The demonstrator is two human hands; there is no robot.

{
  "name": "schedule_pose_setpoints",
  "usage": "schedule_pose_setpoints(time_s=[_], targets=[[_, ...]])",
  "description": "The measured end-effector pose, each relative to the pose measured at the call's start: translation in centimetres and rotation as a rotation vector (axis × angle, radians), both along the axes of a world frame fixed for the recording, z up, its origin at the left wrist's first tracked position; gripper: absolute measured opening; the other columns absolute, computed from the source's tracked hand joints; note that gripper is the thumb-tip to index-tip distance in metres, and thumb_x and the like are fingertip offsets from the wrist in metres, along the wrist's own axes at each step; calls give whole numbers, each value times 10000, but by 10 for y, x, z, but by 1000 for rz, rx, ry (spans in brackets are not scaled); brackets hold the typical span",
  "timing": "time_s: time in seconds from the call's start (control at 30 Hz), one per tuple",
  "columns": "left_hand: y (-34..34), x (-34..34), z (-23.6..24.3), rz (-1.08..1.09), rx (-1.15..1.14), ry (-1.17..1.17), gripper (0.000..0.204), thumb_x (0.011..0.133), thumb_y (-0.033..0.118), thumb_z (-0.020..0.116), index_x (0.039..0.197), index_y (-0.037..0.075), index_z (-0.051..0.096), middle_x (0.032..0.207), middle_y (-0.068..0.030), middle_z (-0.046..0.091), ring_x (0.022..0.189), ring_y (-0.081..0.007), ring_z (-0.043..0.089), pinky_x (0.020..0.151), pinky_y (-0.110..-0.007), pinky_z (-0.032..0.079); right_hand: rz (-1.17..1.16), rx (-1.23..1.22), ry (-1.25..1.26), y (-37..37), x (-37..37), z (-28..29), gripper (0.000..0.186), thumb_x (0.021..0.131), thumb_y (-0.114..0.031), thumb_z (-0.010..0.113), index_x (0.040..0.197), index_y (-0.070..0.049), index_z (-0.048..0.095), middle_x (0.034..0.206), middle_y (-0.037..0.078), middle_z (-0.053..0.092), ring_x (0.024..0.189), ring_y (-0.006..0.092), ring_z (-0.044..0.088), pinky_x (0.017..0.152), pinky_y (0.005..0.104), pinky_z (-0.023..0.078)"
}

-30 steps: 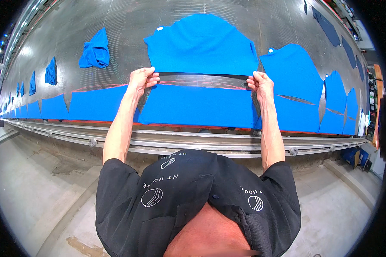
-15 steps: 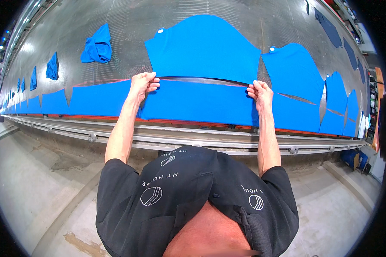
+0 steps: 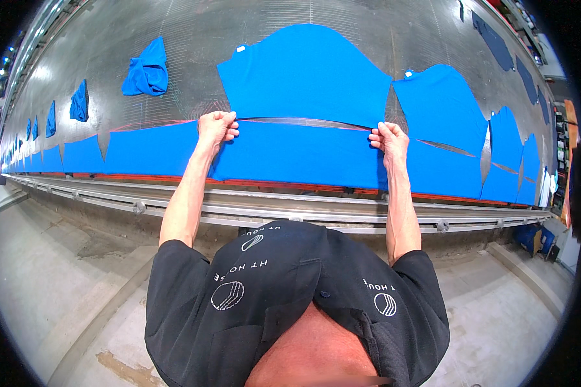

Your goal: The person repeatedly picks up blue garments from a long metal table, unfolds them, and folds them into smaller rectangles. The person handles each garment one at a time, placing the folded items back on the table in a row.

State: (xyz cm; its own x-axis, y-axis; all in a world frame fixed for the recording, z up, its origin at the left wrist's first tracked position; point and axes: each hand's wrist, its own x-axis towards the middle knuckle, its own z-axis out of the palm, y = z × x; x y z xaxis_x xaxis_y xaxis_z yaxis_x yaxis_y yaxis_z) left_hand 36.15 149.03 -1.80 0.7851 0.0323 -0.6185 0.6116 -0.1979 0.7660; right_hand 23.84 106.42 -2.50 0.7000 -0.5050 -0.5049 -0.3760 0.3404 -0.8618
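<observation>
A flat blue sleeve-shaped fabric piece (image 3: 306, 77) lies on the dark table, its curved edge pointing away from me. A small white sticker (image 3: 241, 49) marks its far left edge. My left hand (image 3: 218, 130) pinches the near left corner of this piece, and my right hand (image 3: 391, 138) pinches the near right corner. Between them the near edge runs fairly straight. Just below it, past a narrow gap, a blue fabric strip (image 3: 297, 155) extends along the table's near side.
To the right lie a similar blue piece (image 3: 442, 103) with a white sticker and smaller-looking ones beyond. Crumpled blue scraps (image 3: 146, 69) are spread to the left. A metal rail (image 3: 290, 209) borders the table (image 3: 193, 39) in front of me. Dark fabric pieces (image 3: 494, 40) rest far right.
My hands have shifted very slightly, the right one a little leftward. The held sleeve piece has moved a touch nearer to me, and the gap below it looks narrower.
</observation>
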Motion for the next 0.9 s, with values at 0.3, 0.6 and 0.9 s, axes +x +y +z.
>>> schedule_pose_setpoints(time_s=[0.3,0.6,0.9], targets=[[-10,-4,5,13,181,-45,189,856,184,738,815,41,622,681,-59,659,512,-110,629,415,-213,485,159,-317,146,2,4,6,159,857,-138,702,855,-3,618,691,76,649,514,116,615,415,234,490],[-4,-4,0,40,97,-40,173,843,149,732,825,0,646,701,-94,675,510,-131,642,406,-238,514,200,-403,212,2,7,10,167,834,-158,718,791,-27,625,631,50,627,471,106,588,390,238,462],[-5,-4,2,30,100,-27,178,865,169,723,846,27,618,701,-75,658,505,-121,631,405,-228,494,208,-408,224,1,6,7,152,840,-171,713,796,-55,624,641,27,613,478,90,572,401,221,441]])
